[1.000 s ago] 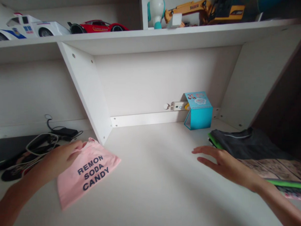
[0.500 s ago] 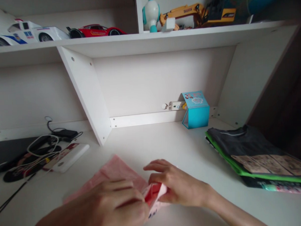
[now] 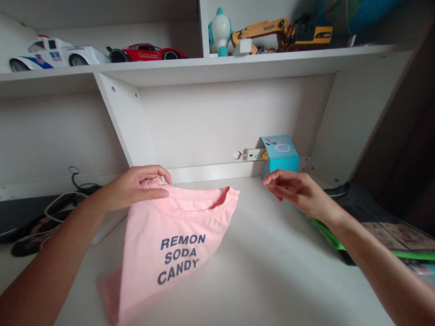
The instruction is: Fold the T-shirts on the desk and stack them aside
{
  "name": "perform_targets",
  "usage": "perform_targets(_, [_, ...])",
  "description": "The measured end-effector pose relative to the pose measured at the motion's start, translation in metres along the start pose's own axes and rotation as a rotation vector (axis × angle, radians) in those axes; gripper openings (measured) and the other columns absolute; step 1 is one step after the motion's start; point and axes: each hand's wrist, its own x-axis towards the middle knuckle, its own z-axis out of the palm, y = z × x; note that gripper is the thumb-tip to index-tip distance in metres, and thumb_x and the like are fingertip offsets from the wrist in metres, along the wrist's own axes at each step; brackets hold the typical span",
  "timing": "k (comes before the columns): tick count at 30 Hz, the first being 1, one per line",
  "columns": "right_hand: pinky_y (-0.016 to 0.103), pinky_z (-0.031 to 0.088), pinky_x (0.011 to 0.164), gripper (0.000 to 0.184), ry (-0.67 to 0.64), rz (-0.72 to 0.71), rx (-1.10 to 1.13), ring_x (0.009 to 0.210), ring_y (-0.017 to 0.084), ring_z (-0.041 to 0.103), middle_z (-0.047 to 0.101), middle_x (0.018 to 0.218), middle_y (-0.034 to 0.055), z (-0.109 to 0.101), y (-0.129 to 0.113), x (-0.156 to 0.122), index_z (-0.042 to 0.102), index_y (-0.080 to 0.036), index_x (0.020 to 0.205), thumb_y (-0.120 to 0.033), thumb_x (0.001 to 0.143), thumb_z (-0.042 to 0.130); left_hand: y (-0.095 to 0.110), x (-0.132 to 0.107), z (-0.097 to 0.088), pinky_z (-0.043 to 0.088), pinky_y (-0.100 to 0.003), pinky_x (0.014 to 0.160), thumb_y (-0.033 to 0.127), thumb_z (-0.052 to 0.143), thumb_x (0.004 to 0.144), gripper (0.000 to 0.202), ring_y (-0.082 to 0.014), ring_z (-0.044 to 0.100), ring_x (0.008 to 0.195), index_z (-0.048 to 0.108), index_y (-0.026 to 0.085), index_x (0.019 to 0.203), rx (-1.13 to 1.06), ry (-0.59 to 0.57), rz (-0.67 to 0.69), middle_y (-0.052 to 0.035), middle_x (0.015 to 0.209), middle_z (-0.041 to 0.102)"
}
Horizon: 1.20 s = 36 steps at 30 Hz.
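Observation:
A pink T-shirt (image 3: 180, 226) with dark lettering hangs from my left hand (image 3: 147, 184), which pinches it at the left shoulder beside the collar. Its neck opening faces up, and the lower part drapes toward the desk at the left front. My right hand (image 3: 293, 191) is off the shirt, to the right of its other shoulder, with fingers bent and apart and nothing visible in them. Behind that hand stands a blue desk calendar (image 3: 283, 156), partly covered by the fingers.
Folded shirts (image 3: 380, 228) lie stacked on the desk (image 3: 271, 275) at right. A laptop (image 3: 19, 217) and tangled cables (image 3: 58, 206) sit at left. The shelf (image 3: 164, 72) overhead carries a white toy car (image 3: 60, 54), a red car (image 3: 145, 52) and a toy excavator (image 3: 287, 34).
The shirt went from bunched low between both hands to spread out and raised, its lettering facing me. My left hand moved up and away; my right hand let go and moved up and right.

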Motion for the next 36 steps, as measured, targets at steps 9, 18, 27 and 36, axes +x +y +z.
perform_targets(9, [0.026,0.049,0.066,0.062,-0.359,-0.050,-0.003,0.072,0.009,0.057,0.052,0.114,0.0075,0.083,-0.017,0.015,0.037,-0.026,0.134,-0.021,0.077,0.061,0.056,0.010,0.042,0.045,-0.025,0.070,0.037,0.062,0.076,0.022,-0.0143,0.059,0.078,0.061,0.017,0.087,-0.264,-0.221,0.162,-0.0007,0.084,0.064])
perform_targets(18, [0.022,0.049,0.060,0.065,-0.481,-0.052,0.295,0.067,0.010,0.059,0.058,0.079,-0.0024,0.095,-0.048,0.011,0.027,-0.022,0.135,-0.030,0.080,0.061,0.065,-0.003,0.060,0.048,-0.028,0.070,0.034,0.064,0.076,0.022,-0.0163,0.063,0.083,0.057,0.017,0.090,-0.512,-0.196,0.056,-0.0013,0.085,0.064])
perform_targets(27, [0.029,0.049,0.070,0.026,-0.372,0.101,-0.090,0.081,0.020,0.063,0.066,0.086,0.0054,0.010,0.020,-0.014,0.062,-0.016,0.087,-0.039,0.077,0.060,-0.004,-0.022,0.093,0.041,-0.033,0.096,0.034,0.052,0.085,0.032,-0.0192,0.057,0.109,0.055,0.021,0.115,-0.294,-0.251,0.052,-0.0081,0.120,0.061])
perform_targets(36, [0.042,0.045,0.093,0.036,-0.145,0.129,-0.467,0.107,0.025,0.058,0.059,0.118,0.0139,0.059,0.036,-0.060,0.054,-0.019,0.119,-0.024,0.087,0.039,-0.065,-0.040,0.155,0.043,-0.030,0.085,0.021,0.055,0.071,0.048,-0.0235,0.056,0.101,0.055,0.024,0.119,0.193,-0.414,0.006,-0.0073,0.113,0.058])
